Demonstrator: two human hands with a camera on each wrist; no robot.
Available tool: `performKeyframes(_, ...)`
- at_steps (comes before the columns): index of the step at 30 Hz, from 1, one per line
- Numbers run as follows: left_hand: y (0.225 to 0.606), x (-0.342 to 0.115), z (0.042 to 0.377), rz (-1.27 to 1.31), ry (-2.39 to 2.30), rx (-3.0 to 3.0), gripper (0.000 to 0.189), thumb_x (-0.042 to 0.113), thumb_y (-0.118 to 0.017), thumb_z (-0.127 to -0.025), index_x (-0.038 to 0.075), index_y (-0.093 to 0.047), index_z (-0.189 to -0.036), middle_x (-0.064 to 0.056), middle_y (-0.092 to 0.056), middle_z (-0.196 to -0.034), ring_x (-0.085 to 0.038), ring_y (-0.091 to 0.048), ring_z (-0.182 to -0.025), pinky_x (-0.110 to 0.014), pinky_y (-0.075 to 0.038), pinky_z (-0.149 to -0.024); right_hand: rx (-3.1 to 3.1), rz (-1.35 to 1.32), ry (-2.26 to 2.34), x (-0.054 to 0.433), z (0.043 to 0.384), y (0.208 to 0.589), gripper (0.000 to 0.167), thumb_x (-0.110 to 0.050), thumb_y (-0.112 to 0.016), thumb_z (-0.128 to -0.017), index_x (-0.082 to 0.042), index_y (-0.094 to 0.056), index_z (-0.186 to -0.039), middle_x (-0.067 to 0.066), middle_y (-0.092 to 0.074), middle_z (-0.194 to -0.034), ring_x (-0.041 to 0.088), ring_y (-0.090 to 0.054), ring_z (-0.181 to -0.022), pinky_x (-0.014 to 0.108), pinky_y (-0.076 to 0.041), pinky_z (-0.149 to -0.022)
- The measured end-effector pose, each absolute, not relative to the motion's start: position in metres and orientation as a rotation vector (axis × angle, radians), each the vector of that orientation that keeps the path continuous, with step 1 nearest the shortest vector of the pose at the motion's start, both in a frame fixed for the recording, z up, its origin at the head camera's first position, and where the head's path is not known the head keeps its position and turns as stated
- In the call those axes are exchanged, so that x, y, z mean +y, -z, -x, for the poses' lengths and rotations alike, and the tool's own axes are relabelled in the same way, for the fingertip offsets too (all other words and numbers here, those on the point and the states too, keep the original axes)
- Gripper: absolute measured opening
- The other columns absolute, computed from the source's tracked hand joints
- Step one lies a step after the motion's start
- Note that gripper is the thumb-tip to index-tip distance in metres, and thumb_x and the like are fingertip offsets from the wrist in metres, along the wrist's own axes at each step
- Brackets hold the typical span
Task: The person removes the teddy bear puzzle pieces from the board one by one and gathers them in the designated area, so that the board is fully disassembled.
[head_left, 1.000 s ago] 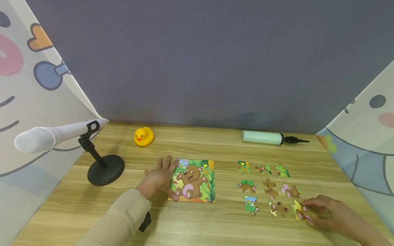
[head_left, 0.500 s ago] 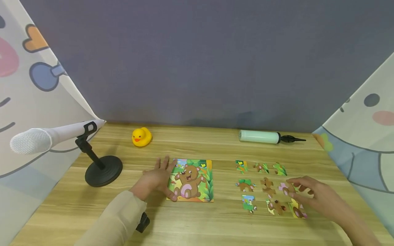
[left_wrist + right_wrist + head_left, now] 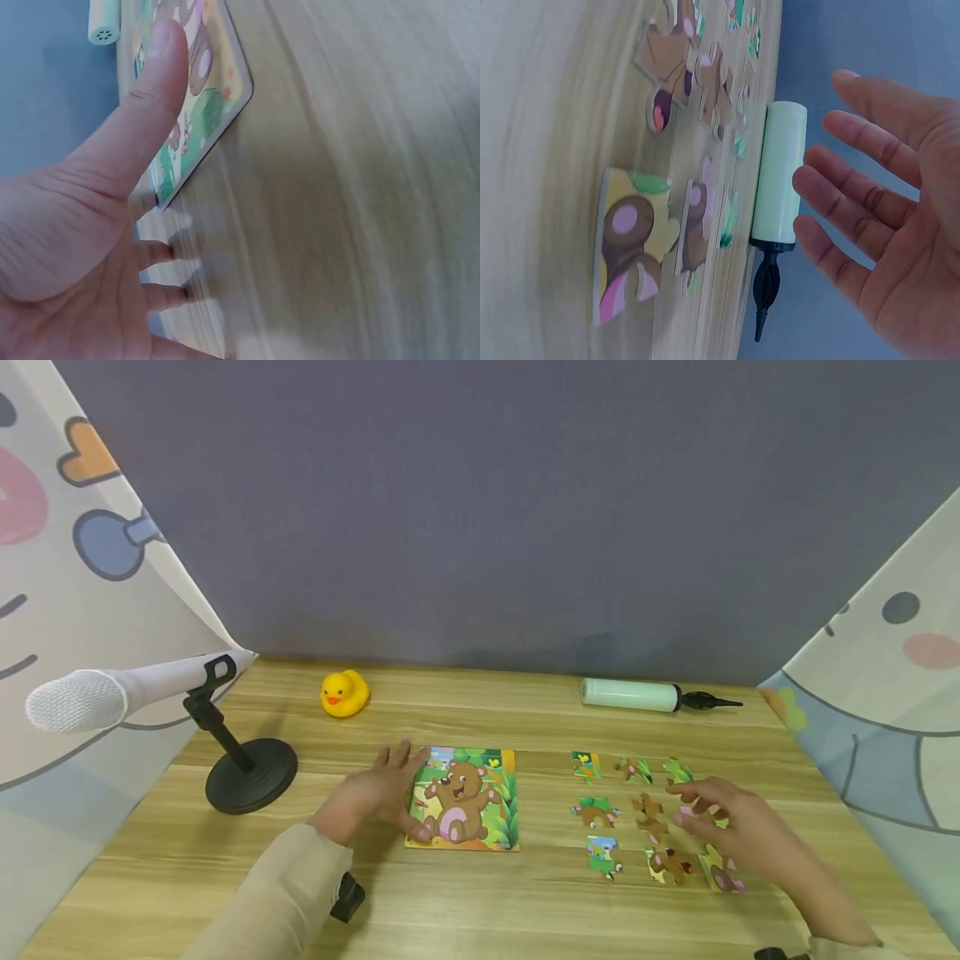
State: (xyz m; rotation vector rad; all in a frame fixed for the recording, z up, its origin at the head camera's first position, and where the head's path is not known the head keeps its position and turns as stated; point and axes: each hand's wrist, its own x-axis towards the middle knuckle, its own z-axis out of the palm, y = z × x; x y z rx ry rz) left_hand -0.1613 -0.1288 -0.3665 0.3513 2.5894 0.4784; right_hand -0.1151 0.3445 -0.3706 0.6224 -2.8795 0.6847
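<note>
My left hand (image 3: 375, 793) lies spread along the left edge of a square bear picture board (image 3: 498, 793), its thumb (image 3: 161, 82) over the near left corner. In the left wrist view the other fingertips come down on the wood beyond the board's edge. To the right, loose jigsaw pieces lie face up in rows, among them a yellow and brown corner piece (image 3: 722, 870). My right hand (image 3: 738, 827) hovers above the right column with fingers loosely bent and nothing between them. It partly covers a pink and brown piece there. The right wrist view shows this palm (image 3: 922, 277) bare.
A white microphone (image 3: 82, 700) on a black round stand (image 3: 251, 777) stands at the left. A yellow rubber duck (image 3: 345, 693) sits behind the board. At the back right lies a pale green hand pump (image 3: 630, 694) with a black nozzle. A grey panel (image 3: 480, 527) closes off the back.
My right hand has left the corner piece at the near right and moved up and leftward over the pieces. That piece lies on the table. My left hand stays at the board.
</note>
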Motion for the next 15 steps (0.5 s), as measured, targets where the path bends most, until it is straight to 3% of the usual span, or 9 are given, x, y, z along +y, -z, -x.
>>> performKeyframes(5,0.365,-0.133,0.164,-0.392,-0.551,2.569,0.128,0.045,-0.092,-0.070,0.005,-0.015,-0.162,-0.036,-0.004,-0.163,-0.060,-0.004,-0.147,-0.077,-0.024,-0.108,-2.881,-0.611,-0.679,0.335,0.117,0.367,0.032,-0.018,-0.077,-0.092,-0.007,-0.071,-0.121,0.000,-0.069,-0.110,0.011,-0.063,-0.089,0.032,-0.057,-0.070)
performKeyframes(10,0.360,-0.136,0.165,-0.406,-0.563,2.558,0.104,0.042,-0.078,-0.089,0.004,-0.014,-0.162,-0.037,-0.003,-0.163,-0.060,-0.004,-0.147,-0.077,-0.018,-0.110,-2.898,-0.489,-0.699,0.318,0.122,0.365,0.042,-0.027,-0.072,-0.097,-0.005,-0.065,-0.132,0.015,-0.063,-0.123,0.038,-0.066,-0.099,0.053,-0.056,-0.076)
performKeyframes(15,0.355,-0.128,0.162,-0.460,-0.539,2.720,0.081,0.036,-0.065,-0.100,0.010,-0.021,-0.162,-0.028,-0.012,-0.165,-0.054,-0.011,-0.149,-0.080,-0.018,-0.107,-2.833,-0.340,-0.708,0.290,0.127,0.363,0.052,-0.034,-0.062,-0.103,-0.003,-0.053,-0.144,0.027,-0.054,-0.136,0.055,-0.053,-0.118,0.070,-0.046,-0.089)
